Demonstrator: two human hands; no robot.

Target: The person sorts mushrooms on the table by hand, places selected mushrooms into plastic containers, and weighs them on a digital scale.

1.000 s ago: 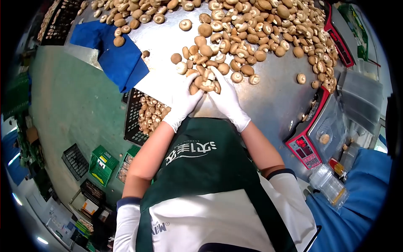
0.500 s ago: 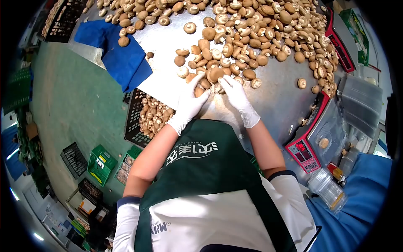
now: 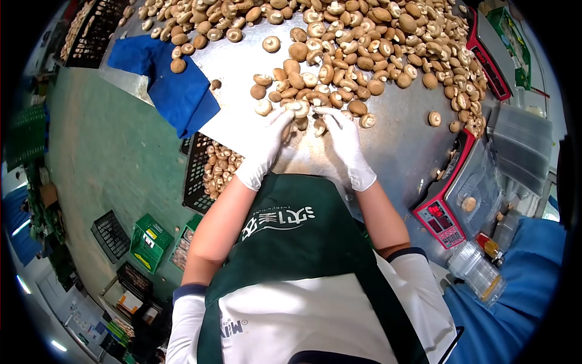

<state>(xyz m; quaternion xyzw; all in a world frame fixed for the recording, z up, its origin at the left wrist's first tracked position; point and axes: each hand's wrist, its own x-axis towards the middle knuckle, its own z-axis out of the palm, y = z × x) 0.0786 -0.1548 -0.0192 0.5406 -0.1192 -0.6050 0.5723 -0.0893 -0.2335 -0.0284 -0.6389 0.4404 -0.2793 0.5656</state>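
My left hand (image 3: 274, 138), in a white glove, has its fingertips closed on a shiitake mushroom (image 3: 298, 108), whose pale underside and stem face up. Across a small gap, my gloved right hand (image 3: 344, 134) has its thumb and forefinger drawn together; a small dark bit shows at the tips, too small to name. Just below those fingertips is another mushroom (image 3: 319, 127), and I cannot tell whether they touch it. More mushrooms lie partly hidden behind my left fingers. A loose heap of brown-capped mushrooms (image 3: 364, 62) spreads beyond both hands on the metal table (image 3: 388, 145).
A blue cloth (image 3: 176, 91) lies at the table's left edge. Below it stands a black crate (image 3: 195, 173) holding mushrooms. Red scales (image 3: 441, 218) stand on the right, near clear plastic boxes (image 3: 476, 273). Green crates (image 3: 150, 242) sit on the floor.
The mushroom between my hands has turned from cap up to underside up and is now in my left fingers. My right fingertips have come away from it slightly.
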